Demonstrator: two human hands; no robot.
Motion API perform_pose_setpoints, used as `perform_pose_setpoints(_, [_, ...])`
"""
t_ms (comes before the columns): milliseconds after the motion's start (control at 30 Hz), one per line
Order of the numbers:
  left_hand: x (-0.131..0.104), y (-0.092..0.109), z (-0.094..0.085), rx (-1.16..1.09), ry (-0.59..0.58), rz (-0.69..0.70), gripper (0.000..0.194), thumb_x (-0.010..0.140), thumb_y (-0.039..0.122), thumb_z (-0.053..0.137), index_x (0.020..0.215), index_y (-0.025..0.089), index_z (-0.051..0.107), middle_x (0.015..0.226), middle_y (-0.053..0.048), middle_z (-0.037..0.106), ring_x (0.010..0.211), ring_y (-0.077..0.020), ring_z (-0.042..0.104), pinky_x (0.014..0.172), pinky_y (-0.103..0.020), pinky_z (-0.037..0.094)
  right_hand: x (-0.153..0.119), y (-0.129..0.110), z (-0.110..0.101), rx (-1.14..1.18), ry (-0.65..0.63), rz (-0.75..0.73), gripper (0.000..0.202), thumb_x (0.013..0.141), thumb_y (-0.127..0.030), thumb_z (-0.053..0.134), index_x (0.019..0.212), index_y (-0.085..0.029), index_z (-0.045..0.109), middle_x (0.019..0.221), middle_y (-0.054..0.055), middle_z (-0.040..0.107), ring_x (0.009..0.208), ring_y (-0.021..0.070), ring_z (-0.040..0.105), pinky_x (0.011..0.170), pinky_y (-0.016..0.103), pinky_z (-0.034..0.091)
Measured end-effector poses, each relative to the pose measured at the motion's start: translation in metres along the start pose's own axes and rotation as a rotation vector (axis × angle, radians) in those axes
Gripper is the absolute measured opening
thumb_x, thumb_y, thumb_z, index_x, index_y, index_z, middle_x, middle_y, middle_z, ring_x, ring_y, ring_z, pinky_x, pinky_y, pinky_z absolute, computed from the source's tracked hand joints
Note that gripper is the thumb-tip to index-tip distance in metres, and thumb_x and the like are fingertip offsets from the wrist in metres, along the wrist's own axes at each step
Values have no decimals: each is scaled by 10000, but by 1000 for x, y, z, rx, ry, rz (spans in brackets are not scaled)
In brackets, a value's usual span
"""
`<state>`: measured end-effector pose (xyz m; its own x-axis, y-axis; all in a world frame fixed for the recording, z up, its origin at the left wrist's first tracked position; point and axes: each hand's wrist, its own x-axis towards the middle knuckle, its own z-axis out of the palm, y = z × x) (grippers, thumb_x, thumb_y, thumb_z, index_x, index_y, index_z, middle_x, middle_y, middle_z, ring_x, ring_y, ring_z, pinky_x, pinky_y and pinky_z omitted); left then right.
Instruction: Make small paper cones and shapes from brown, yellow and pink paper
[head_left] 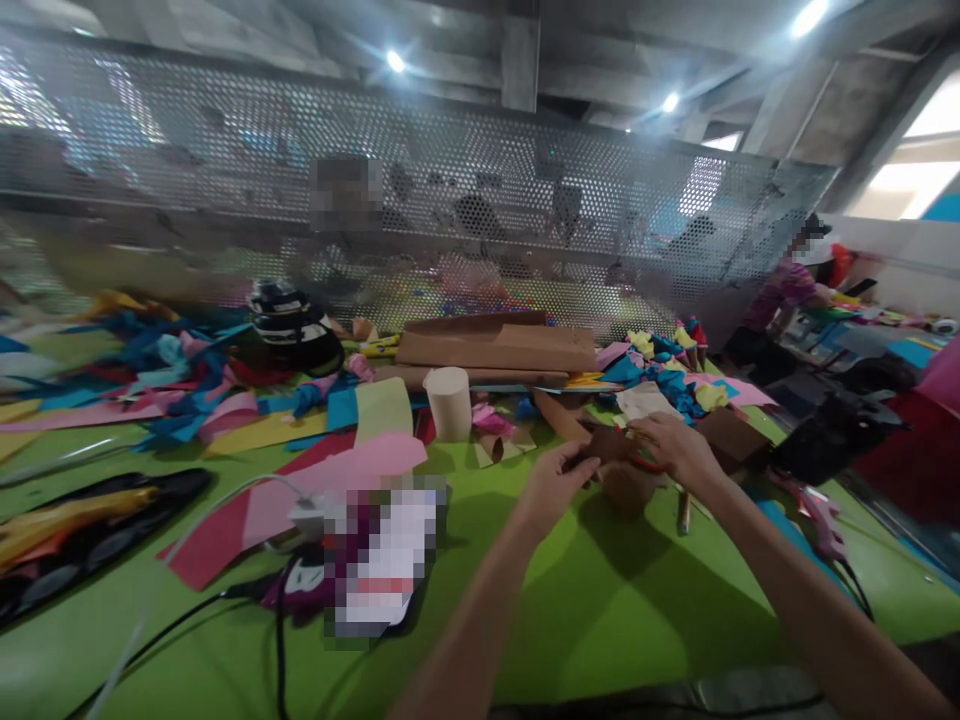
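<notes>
Left hand (546, 490): stretched forward, brown paper (609, 446) is pinched in its grip.
Right hand (676, 450): angled inward, scissors (646, 461) are held above the green bench (645, 640).

Left hand (559, 485): we pinch brown paper (604, 448).
Right hand (671, 447): we hold a red-orange item (648, 461) beside it, too blurred to name.
Cream roll (450, 408): upright, ten o'clock from our left.
Pink glue gun (823, 515): four o'clock from our right.

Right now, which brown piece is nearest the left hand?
The small dark brown piece, at the fingertips of the left hand; the large brown sheets lie farther back, the squarish brown piece past the right hand.
</notes>
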<state>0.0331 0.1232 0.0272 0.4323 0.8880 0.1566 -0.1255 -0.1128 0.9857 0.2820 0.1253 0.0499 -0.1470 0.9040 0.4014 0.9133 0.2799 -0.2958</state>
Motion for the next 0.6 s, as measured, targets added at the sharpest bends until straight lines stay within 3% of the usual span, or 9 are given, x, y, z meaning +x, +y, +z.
perform_pose_setpoints(100, [1,-1,1,-44,46,-16,255,827,372,681,909,134,719,756,-37,662,697,-151,561,656,-256,427,-4,-17,-6,114,152,-13,260,1012,-303,498,1147,-214,702,1151,102,707,1080,246,650,911,349,493])
perform_pose_setpoints(167, [2,-2,2,-61,67,-20,254,814,367,692,907,132,712,756,-44,656,698,-152,565,641,-254,420,-9,-35,-12,333,280,-45,189,993,-330,567,1047,-221,712,1057,81,707,1018,238,659,892,347,507])
perform_pose_setpoints(333, [3,-6,3,-47,92,-26,237,821,288,663,980,122,721,773,-54,672,682,-142,561,624,-248,406,-17,-66,-10,499,262,-123,91,928,-288,667,947,-236,739,1017,71,674,940,222,654,797,323,523])
perform_pose_setpoints(467, [2,-2,5,-46,88,-43,219,822,285,665,954,122,728,782,-55,678,713,-154,583,659,-260,431,-19,-63,2,540,274,-37,111,915,-293,676,995,-227,715,1018,75,683,845,203,641,722,309,525])
perform_pose_setpoints(600, [0,4,8,-66,92,-67,241,800,319,695,943,129,730,785,-51,671,712,-158,587,664,-268,436,-23,-53,8,565,269,-34,100,907,-284,679,985,-233,716,1019,80,690,870,215,652,750,325,537])
